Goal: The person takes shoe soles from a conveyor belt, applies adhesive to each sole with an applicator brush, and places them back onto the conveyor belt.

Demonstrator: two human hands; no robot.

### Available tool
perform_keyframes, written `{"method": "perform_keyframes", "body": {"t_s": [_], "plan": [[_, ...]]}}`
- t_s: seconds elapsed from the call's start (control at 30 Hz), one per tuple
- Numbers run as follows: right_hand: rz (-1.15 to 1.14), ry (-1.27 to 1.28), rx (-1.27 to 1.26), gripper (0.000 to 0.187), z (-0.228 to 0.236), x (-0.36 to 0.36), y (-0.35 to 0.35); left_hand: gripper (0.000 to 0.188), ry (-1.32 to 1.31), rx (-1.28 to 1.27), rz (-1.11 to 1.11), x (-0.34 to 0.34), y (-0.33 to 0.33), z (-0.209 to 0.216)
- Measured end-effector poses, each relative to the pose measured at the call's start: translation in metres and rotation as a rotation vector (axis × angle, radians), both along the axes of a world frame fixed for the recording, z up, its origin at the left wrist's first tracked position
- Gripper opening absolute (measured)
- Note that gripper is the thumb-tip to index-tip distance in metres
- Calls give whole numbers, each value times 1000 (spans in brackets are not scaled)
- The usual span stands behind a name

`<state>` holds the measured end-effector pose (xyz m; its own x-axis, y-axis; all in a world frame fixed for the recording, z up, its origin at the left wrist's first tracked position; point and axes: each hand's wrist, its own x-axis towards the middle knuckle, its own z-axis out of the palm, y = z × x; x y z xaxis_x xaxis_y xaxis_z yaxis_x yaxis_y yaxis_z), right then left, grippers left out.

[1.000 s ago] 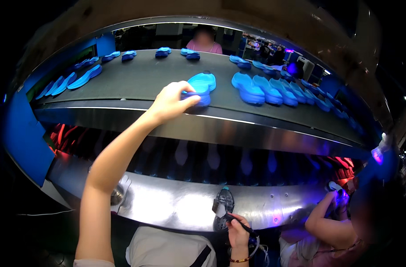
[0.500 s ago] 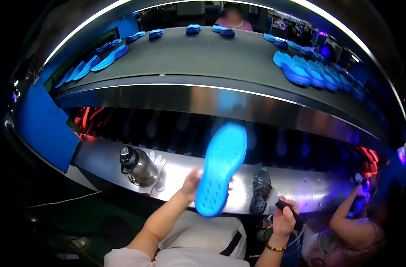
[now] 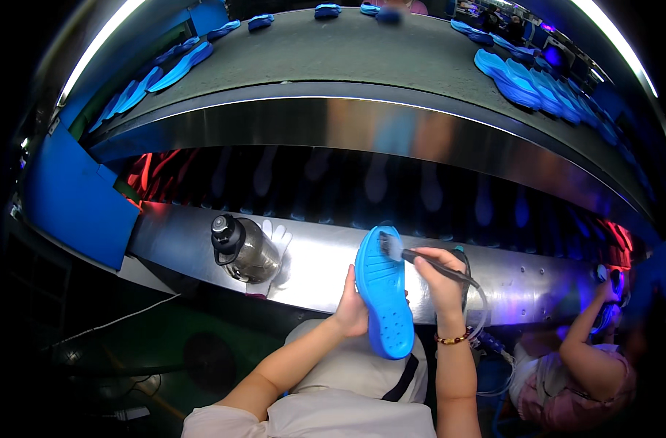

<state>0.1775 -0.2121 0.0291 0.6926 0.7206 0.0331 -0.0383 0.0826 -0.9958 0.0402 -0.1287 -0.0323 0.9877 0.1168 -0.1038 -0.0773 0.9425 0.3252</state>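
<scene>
I see 1 blue sole held over the near edge of the metal table, ridged end approx. 12 o'clock, holed end approx. 6. L hand wrapped round its 9 o'clock edge, thumb at side. R hand pinching black-handled brush, bristles on ridged end. Rel. to sole: dark bottle at 10 o'clock, white glove just beside it; conveyor w/ addl. blue soles, 12 o'clock; co-worker, 4 o'clock.
</scene>
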Motion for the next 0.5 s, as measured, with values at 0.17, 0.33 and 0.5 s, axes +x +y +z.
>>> {"method": "perform_keyframes", "body": {"t_s": [0.17,0.33,0.5], "plan": [[48,-927,71,18,16,-39,10,80,340,98,315,4,4,6],[545,-771,-32,17,17,-41,-37,86,212,198,261,-17,41,9],[387,-415,96,19,52,-20,-42,86,143,53,134,-13,21,38]]}}
